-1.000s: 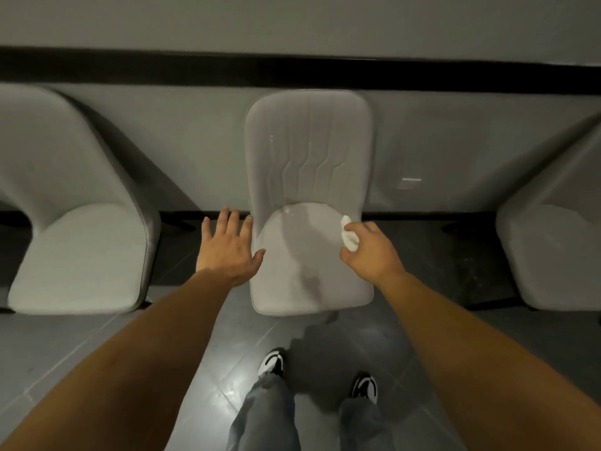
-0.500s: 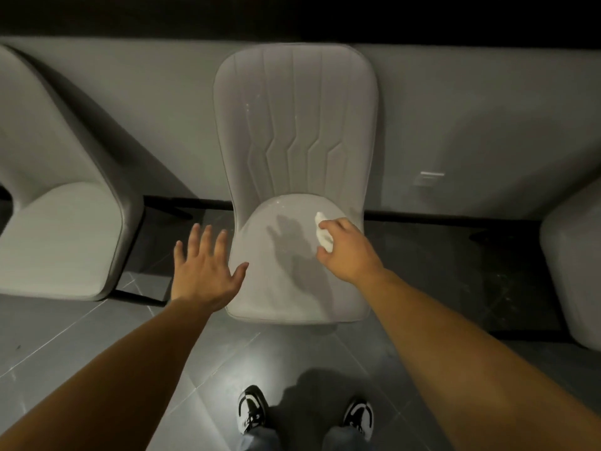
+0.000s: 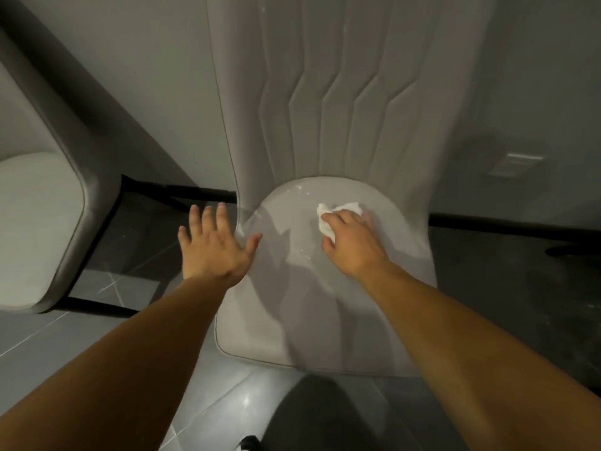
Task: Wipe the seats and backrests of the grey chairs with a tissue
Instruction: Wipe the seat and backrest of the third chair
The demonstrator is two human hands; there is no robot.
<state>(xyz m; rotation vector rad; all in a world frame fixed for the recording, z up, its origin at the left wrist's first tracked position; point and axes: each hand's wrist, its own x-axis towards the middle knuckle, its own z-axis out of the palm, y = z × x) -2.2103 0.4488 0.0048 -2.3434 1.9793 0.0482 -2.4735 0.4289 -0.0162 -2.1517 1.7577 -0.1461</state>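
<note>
Seat-wipe step on the middle grey padded chair (image 3: 312,304): right hand (image 3: 351,242) presses crumpled white tissue (image 3: 328,219) onto the seat's rear, left hand (image 3: 214,249) spread, empty, at left edge; next likely sweep forward, then backrest.

— What's behind, in the upper part of the frame?
— A plain grey wall (image 3: 156,76), with a black skirting strip (image 3: 487,222) along its foot.
— And below?
— Glossy grey floor tiles (image 3: 211,415) at lower centre, catching a light's reflection.
</note>
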